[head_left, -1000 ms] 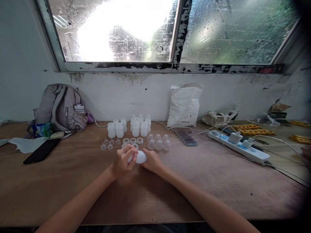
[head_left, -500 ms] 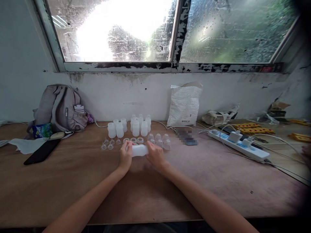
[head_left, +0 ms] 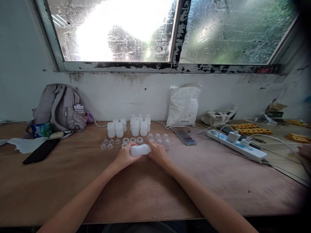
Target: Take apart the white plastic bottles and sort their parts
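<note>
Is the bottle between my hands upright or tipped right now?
Tipped: the white bottle lies on its side, its long side roughly level, one end at your left hand, the other at your right hand.

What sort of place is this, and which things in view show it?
Probably a small workshop or workroom: white bottles and clear caps stand grouped on a brown table, with a power strip to the right.
</note>
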Available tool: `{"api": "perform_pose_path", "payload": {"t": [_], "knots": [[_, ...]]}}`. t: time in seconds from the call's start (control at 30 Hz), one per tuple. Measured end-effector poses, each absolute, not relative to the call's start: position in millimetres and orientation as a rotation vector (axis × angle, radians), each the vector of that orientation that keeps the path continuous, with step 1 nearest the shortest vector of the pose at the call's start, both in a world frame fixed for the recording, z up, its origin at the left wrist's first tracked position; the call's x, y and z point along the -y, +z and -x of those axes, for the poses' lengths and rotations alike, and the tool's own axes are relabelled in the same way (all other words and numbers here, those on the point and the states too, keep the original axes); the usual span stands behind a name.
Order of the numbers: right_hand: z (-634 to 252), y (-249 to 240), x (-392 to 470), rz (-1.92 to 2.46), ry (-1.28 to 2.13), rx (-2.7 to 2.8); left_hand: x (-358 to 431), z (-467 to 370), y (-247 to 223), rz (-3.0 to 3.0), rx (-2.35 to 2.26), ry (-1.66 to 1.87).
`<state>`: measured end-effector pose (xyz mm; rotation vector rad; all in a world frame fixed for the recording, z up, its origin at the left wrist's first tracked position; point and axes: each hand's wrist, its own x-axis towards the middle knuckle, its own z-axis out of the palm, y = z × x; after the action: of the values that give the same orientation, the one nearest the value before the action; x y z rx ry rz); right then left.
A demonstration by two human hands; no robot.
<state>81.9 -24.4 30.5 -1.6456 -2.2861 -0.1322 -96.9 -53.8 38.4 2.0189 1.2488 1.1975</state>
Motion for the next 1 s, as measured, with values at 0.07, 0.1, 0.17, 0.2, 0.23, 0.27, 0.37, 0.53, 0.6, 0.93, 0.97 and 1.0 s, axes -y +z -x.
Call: {"api": "perform_pose_path", "payload": {"t": [0.07,0.1,0.17,0.2,0.23,0.27,0.37,0.53,0.6,0.93,0.97,1.0], "knots": [[-81.1,30.8,25.2,1.601,-0.146,2.315,50.6,100.4,39.1,-2.002,-1.33,1.188],[-80.7,31.2,25.7,1.565,-0.169,2.33,48.3,101.9,38.0,-1.945,-1.356,1.146],[-80.2,32.1,26.5,1.48,-0.238,2.356,43.1,104.3,34.4,-1.746,-1.379,1.016],[-80.2,32.4,26.5,1.45,-0.275,2.359,41.0,104.9,32.8,-1.639,-1.372,0.972],[-80.4,32.4,26.2,1.438,-0.305,2.354,39.7,105.1,31.9,-1.557,-1.357,0.974],[-80.8,32.1,25.6,1.442,-0.328,2.343,39.3,105.0,31.9,-1.521,-1.338,1.028],[-82.9,29.5,22.1,1.517,-0.345,2.29,44.1,103.0,36.6,-1.736,-1.234,1.296],[-87.7,26.5,17.8,1.606,-0.355,2.21,52.4,101.8,38.9,-2.25,-1.082,1.275],[-88.7,27.2,17.4,1.606,-0.38,2.204,49.9,103.9,34.4,-2.203,-1.14,1.232],[-89.4,27.4,17.6,1.58,-0.402,2.212,42.7,109.9,31.0,-2.19,-1.178,1.242],[-89.8,27.2,17.5,1.582,-0.397,2.215,44.5,110.0,32.2,-2.243,-1.171,1.186],[-90.1,27.1,17.5,1.589,-0.392,2.217,46.2,110.3,33.4,-2.266,-1.183,1.133]]}}
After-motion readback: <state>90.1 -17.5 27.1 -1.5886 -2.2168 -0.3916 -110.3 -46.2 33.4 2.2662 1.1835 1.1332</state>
